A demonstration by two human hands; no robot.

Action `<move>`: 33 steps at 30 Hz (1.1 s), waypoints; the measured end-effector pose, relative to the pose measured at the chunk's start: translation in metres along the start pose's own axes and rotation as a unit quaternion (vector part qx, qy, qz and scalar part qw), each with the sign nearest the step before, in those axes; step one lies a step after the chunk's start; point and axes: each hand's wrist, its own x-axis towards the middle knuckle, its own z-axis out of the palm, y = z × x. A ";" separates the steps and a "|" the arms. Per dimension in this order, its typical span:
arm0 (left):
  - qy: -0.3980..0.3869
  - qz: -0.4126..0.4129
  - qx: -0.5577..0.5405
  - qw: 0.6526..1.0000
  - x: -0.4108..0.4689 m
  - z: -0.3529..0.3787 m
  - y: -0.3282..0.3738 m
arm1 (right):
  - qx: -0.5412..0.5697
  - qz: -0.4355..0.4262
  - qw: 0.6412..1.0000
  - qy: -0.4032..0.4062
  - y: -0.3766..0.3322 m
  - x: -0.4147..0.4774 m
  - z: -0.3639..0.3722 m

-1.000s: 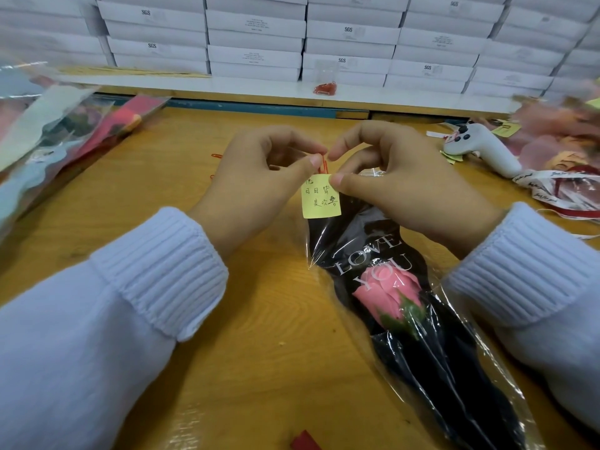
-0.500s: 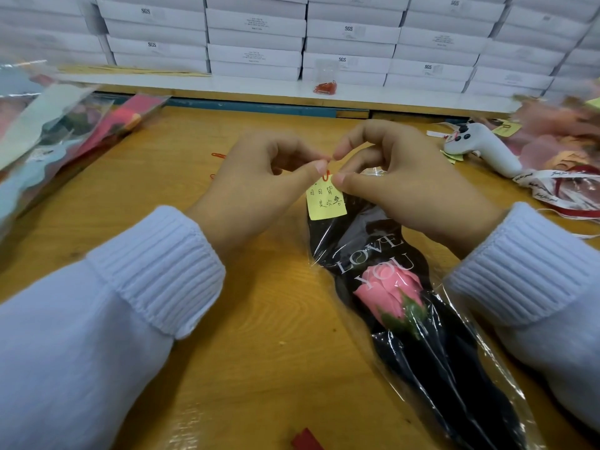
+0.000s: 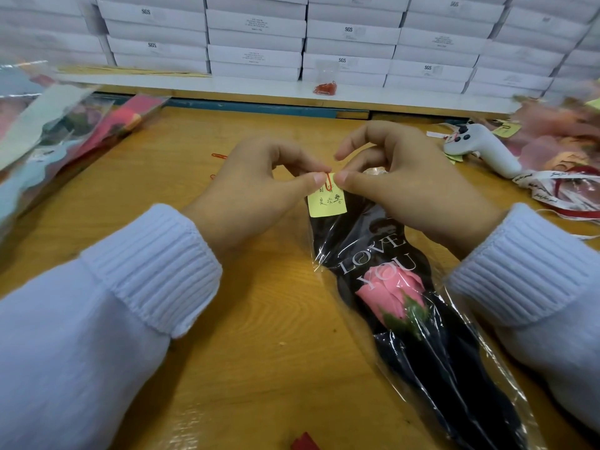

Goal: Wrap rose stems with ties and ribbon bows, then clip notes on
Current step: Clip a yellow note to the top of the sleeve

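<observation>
A pink rose (image 3: 391,295) lies in a black and clear sleeve (image 3: 431,362) printed LOVE YOU, running from the table's middle toward the near right. At the sleeve's far end sits a yellow handwritten note (image 3: 326,203) with a red paper clip (image 3: 328,180) on its top edge. My left hand (image 3: 256,190) pinches the clip and the note's top from the left. My right hand (image 3: 406,186) pinches the note and sleeve end from the right, thumb tip against the clip.
Wrapped roses (image 3: 55,138) pile up at the left of the wooden table (image 3: 162,177). A white controller (image 3: 483,151), printed ribbon (image 3: 558,190) and pink wrapping lie at the right. Loose red clips (image 3: 219,155) lie behind my left hand; a bag of clips (image 3: 324,87) sits on the ledge before stacked white boxes.
The note has slid up toward my fingertips and tilted slightly, and the red clip now sits over its top edge. Both hands stay in nearly the same place.
</observation>
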 end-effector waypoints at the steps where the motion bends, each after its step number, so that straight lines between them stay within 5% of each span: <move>1: -0.006 -0.001 0.001 1.000 0.000 0.000 0.001 | -0.002 0.000 1.000 0.001 0.000 0.000 0.000; 33: 0.011 -0.040 -0.111 0.993 0.002 0.008 -0.002 | 0.016 -0.046 0.996 -0.076 0.011 0.007 -0.003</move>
